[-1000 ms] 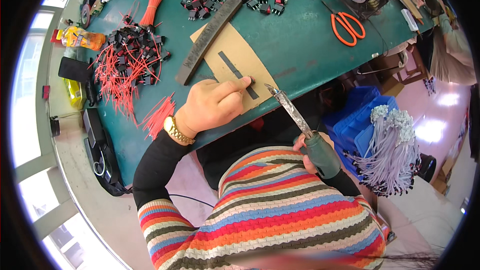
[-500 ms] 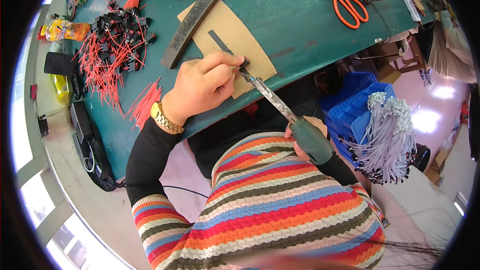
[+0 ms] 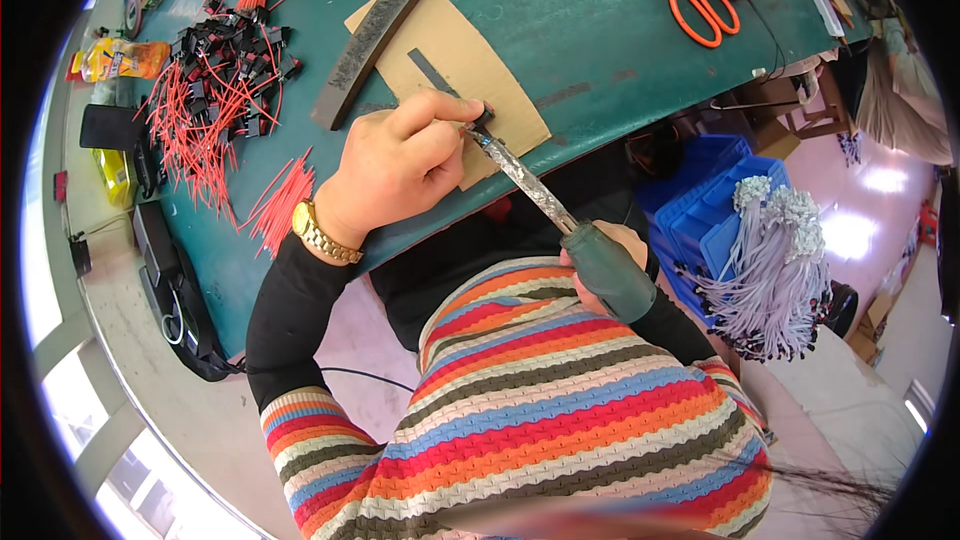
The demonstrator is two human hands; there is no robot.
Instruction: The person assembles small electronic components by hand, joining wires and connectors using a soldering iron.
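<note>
My left hand, with a gold watch at the wrist, pinches a small black part between thumb and forefinger. It looks like a rocker switch, though my fingers cover most of it. Wrapped around the green handle of a soldering iron is my right hand, partly hidden behind that handle. The iron's worn metal barrel slants up to the left, and its end meets the pinched part or lies very close; contact cannot be told. Beneath them is a sheet of cardboard bearing a thin dark strip.
A curved dark bar lies across the cardboard on the green table. To the left are wired black switches and loose red wires. Orange-handled scissors lie far right. Blue bins with bundled white wires stand right.
The view has shifted slightly, moving the scene a little up and left. Both hands keep their holds, and the iron stays by the small black part.
</note>
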